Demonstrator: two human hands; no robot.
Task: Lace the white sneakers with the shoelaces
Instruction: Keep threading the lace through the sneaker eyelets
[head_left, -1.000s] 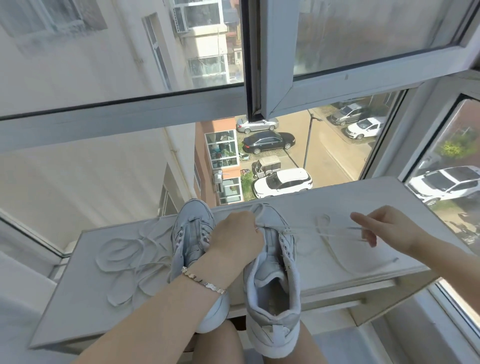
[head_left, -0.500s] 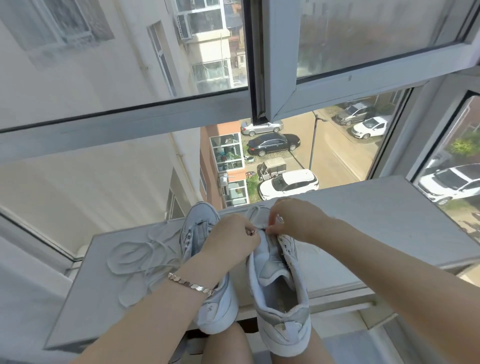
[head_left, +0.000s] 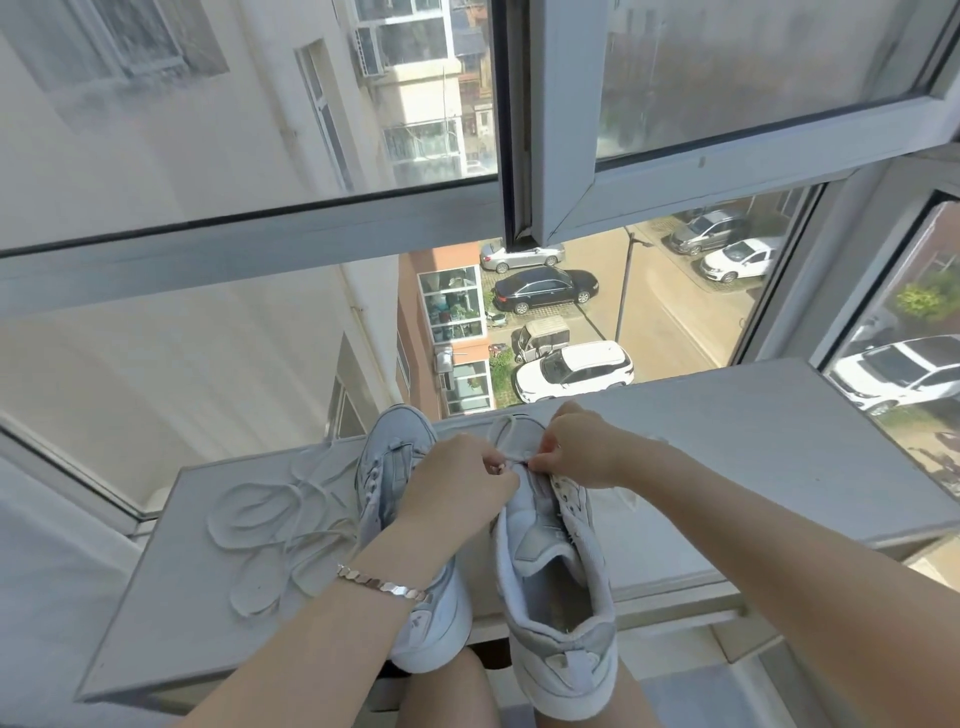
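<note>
A second ago my right hand was out to the side, drawing the lace taut across the ledge. Now it is back at the right sneaker, close against my left hand. Both hands pinch the lace over the eyelets nearest the toe, fingertips almost touching, though they hide which hole the tip is at, so I can't say for sure. I read this as one pull-through finished and the next threading starting. That shoe stands heel toward me, overhanging the ledge's near edge. The other sneaker sits just beside it, partly under my left wrist, and the second lace lies coiled loose on the ledge to its left.
</note>
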